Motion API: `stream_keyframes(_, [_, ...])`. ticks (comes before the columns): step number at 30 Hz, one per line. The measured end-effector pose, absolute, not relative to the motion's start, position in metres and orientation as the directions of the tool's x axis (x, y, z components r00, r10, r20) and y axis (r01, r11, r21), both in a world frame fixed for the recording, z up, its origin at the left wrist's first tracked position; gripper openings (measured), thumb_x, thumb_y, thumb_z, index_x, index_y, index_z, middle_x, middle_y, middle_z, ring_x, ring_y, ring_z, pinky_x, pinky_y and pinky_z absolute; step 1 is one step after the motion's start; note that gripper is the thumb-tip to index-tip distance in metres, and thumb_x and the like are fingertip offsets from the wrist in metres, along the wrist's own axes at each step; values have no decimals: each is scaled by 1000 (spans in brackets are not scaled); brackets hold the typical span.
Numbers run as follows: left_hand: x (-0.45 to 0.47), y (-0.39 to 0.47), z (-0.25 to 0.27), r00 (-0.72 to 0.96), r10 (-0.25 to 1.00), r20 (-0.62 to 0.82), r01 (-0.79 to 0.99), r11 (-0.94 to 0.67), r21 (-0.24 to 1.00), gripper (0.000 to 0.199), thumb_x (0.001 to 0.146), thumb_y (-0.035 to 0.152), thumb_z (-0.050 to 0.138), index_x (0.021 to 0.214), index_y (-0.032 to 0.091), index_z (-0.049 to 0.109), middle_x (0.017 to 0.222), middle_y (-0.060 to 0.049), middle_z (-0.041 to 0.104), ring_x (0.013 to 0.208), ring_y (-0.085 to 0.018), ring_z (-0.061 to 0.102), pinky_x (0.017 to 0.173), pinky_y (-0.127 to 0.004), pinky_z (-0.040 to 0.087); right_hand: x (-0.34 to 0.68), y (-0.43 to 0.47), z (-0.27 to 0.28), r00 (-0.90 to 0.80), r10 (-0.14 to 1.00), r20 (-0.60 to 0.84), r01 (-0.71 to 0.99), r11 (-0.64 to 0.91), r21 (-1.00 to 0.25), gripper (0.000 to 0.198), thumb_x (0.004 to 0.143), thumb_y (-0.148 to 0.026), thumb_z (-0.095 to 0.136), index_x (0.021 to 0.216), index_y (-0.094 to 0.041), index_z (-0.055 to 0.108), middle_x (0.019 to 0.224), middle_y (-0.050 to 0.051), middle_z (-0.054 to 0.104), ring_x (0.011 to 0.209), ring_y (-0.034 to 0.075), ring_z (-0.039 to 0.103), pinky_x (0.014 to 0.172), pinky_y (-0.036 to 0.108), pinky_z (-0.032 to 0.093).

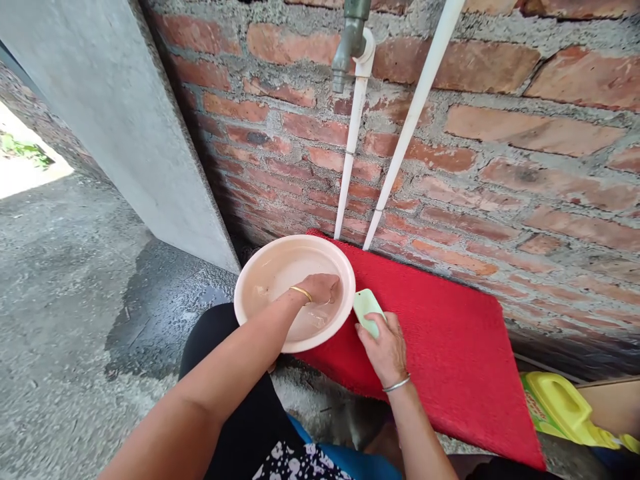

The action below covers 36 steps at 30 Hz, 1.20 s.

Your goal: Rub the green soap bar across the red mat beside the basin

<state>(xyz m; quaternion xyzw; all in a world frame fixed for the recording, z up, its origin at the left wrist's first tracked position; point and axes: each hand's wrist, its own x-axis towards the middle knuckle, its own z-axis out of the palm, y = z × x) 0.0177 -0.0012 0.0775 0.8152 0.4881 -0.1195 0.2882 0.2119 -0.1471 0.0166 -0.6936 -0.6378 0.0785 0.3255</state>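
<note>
A round pale pink plastic basin (243,287) holds clear water, and its right side overlaps the red cloth surface. My left hand (320,288), with a gold bangle at the wrist, reaches down inside the basin near its right wall. Its fingers are curled; whatever they may hold is hidden. Just right of the rim, my right hand (386,347) grips a light green plastic piece (367,303) between thumb and fingers. That piece is rectangular with rounded corners and a small hole near its far end. A silver bangle circles the right wrist.
Red cloth (450,360) covers a low surface along the brick wall (500,180). A tap (350,47) and white pipes (415,113) are above and behind the basin. A concrete slab (150,147) leans at left, beside wet floor (165,300). A yellow jug (560,407) lies at right.
</note>
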Motion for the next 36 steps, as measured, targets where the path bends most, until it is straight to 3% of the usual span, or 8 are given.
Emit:
stream_keyframes(5, [19,0,76,491,720,-490,867,-347,358,24,75,24,66,99,24,62,111,-3,72,105,-25,67,88,-33,52,282,-168,11,380,875,299,806,-155,-572,53,79,-73,52,91,-25,72,91,7,57,88,26,57,83,41,47])
stream_keyframes(11, [19,3,69,511,723,-465,855,-374,359,30,73,24,68,102,23,61,113,-5,71,106,-27,66,89,-35,51,390,-211,26,843,504,191,518,-660,-544,60,60,-78,64,89,-26,72,81,7,53,91,34,54,82,50,46])
stream_keyframes(14, [19,3,68,501,724,-474,860,-359,362,30,73,25,68,102,23,61,113,-5,71,105,-27,66,89,-36,51,365,-200,31,802,548,238,559,-550,-620,60,65,-78,61,93,-26,70,85,6,55,96,32,54,87,47,46])
stream_keyframes(17, [19,1,72,490,724,-486,867,-349,355,30,74,22,67,103,22,60,114,-4,70,106,-25,65,89,-35,51,300,-167,29,619,732,285,665,-295,-686,56,72,-75,58,94,-25,70,94,6,56,93,26,56,87,41,47])
stream_keyframes(23, [20,-2,80,484,731,-480,872,-355,338,28,75,22,65,103,22,60,115,-4,70,106,-26,65,89,-35,50,210,-115,18,222,934,279,812,-19,-583,33,84,-54,56,94,-27,71,93,5,54,90,22,56,84,36,46])
stream_keyframes(28, [20,0,76,477,731,-489,875,-339,346,28,73,22,67,100,23,61,112,-3,71,104,-25,65,88,-34,50,269,-128,10,361,894,266,801,-150,-580,43,78,-64,56,92,-26,71,92,5,54,91,24,55,87,39,46])
stream_keyframes(33, [19,2,69,487,732,-477,865,-331,376,26,72,23,67,97,24,62,107,-2,72,100,-25,66,86,-34,51,374,-175,15,793,591,146,555,-601,-575,58,65,-74,60,97,-27,72,89,6,52,86,28,53,86,47,46])
stream_keyframes(36, [18,3,66,492,736,-465,863,-338,377,29,70,23,67,98,23,62,107,-3,71,102,-26,66,87,-35,51,389,-189,22,856,496,144,477,-650,-592,61,63,-75,62,97,-26,72,88,6,52,87,30,52,87,50,46])
